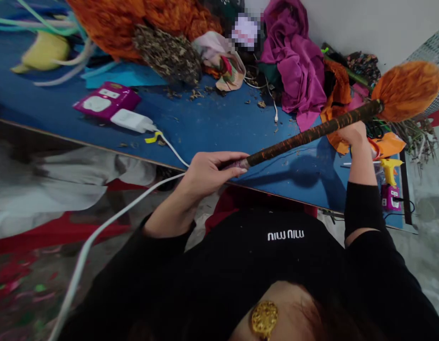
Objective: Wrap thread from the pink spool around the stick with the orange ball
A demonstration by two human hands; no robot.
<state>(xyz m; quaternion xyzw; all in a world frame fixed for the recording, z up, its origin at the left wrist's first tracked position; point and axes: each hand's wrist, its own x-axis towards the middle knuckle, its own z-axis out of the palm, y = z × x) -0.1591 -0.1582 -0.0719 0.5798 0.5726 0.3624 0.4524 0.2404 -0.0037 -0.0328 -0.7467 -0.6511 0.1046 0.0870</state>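
A long dark stick (pixel 304 137), streaked with orange, slants up to the right over the table. Its far end carries an egg-shaped orange cloth head (pixel 407 92). My left hand (pixel 212 173) is closed round the stick's near end, by a small purple part, with thumb and fingers along it. My right hand (pixel 353 133) is beyond the upper part of the stick, beside an orange cloth (pixel 336 137). The stick and the cloth hide its fingers, so whether it grips anything is unclear.
On the blue table (pixel 219 121) lie a magenta cloth (pixel 297 61), a bundle of dried plant matter (pixel 165 54), orange fabric (pixel 112 28) and a purple socket box (pixel 109 102) with a white plug (pixel 130 121). A white cable (pixel 109 222) hangs over the edge. At right is a yellow glue gun (pixel 391 170).
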